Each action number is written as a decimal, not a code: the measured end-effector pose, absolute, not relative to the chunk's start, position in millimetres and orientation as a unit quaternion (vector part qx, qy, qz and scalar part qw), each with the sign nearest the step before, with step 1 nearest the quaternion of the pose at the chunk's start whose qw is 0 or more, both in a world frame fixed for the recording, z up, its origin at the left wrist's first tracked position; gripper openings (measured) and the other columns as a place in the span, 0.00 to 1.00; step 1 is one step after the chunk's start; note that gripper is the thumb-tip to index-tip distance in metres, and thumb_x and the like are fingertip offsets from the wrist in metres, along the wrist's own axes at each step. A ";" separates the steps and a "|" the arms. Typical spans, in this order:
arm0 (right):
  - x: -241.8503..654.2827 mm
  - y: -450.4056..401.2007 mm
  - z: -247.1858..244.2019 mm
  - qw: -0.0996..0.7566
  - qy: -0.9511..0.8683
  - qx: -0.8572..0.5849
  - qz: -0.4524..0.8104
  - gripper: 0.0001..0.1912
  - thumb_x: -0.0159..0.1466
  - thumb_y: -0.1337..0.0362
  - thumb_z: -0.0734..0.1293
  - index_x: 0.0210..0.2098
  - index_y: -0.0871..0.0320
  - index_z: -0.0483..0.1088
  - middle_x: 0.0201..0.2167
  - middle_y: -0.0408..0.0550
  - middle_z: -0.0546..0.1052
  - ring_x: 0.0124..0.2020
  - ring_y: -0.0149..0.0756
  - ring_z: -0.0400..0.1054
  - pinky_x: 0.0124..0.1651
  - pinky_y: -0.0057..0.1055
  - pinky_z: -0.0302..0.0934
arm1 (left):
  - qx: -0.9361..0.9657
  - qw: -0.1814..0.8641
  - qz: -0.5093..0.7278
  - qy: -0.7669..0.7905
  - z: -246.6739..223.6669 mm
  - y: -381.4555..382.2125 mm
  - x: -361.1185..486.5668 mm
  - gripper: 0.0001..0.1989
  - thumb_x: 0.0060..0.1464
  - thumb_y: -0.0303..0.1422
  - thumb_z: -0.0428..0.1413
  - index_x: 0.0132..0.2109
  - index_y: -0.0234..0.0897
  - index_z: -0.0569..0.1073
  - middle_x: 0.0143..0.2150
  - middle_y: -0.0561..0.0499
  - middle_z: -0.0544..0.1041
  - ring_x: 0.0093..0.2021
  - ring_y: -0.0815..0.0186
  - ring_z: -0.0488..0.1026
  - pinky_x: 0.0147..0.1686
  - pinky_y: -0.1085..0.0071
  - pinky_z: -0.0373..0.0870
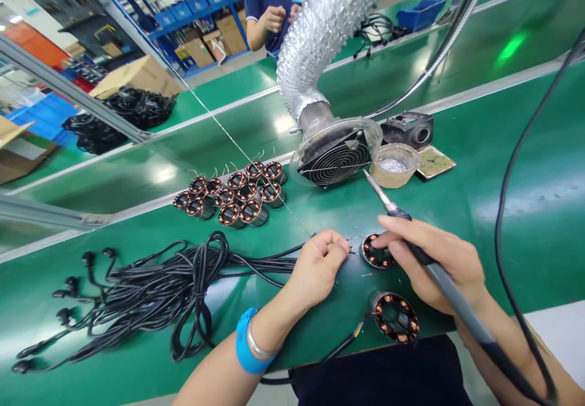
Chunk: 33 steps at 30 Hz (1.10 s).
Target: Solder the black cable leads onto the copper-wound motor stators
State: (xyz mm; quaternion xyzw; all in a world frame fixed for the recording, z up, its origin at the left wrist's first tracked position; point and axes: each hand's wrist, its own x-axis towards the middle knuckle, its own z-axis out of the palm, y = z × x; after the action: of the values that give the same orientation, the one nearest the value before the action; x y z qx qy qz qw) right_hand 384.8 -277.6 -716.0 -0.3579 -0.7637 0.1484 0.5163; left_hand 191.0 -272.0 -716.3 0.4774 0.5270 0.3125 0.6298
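Note:
My left hand [322, 263] pinches the thin wire ends of a black cable [269, 263], just left of a copper-wound stator [377, 251]. In my right hand [434, 259] lies a soldering iron [445, 284], its metal tip pointing up and left toward the fan. Fingertips of that hand touch the stator's ring. Nearer the table's front edge sits a second stator [395, 317], with a black cable [342, 346] running to its left side.
Bundled black cables [150, 296] cover the left of the green table, several stators [237, 195] behind them. A fume fan [336, 159] on a silver duct [315, 40], a round tub [393, 165] and a sponge [434, 162] stand beyond my hands. A person [274, 10] is across the line.

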 end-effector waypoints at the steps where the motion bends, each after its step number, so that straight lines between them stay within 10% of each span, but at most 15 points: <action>1: 387.4 -281.1 -716.2 0.534 -0.751 -0.355 0.159 0.26 0.64 0.75 0.66 0.60 0.54 0.68 0.36 0.46 0.79 0.33 0.34 0.72 0.33 0.32 0.67 | 0.484 0.623 0.311 0.530 -716.1 -272.3 191.1 0.14 0.55 0.42 0.54 0.30 0.37 0.64 0.20 0.61 0.57 0.22 0.73 0.50 0.23 0.74 0.48; 10: 400.8 -300.0 -728.9 0.605 -0.639 -0.393 0.266 0.09 0.62 0.65 0.68 0.42 0.54 0.78 0.28 0.49 0.75 0.27 0.42 0.67 0.26 0.38 0.58 | 0.506 0.585 0.309 0.553 -714.4 -277.0 193.1 0.12 0.57 0.39 0.52 0.29 0.37 0.65 0.22 0.59 0.59 0.24 0.72 0.54 0.25 0.73 0.51; 33: 391.0 -299.3 -709.1 0.573 -0.719 -0.336 0.206 0.12 0.58 0.71 0.64 0.40 0.60 0.75 0.22 0.44 0.70 0.21 0.33 0.64 0.24 0.35 0.57 | 0.516 0.583 0.301 0.550 -713.6 -277.6 193.5 0.12 0.58 0.39 0.51 0.29 0.38 0.63 0.22 0.59 0.59 0.24 0.72 0.53 0.25 0.73 0.51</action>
State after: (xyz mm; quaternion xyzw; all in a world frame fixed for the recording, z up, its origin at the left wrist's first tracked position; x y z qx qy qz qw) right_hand 391.0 -299.3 -709.1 -0.3361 -0.7185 0.2063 0.5729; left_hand 193.5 -277.6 -713.6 0.5162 0.5503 0.3011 0.5831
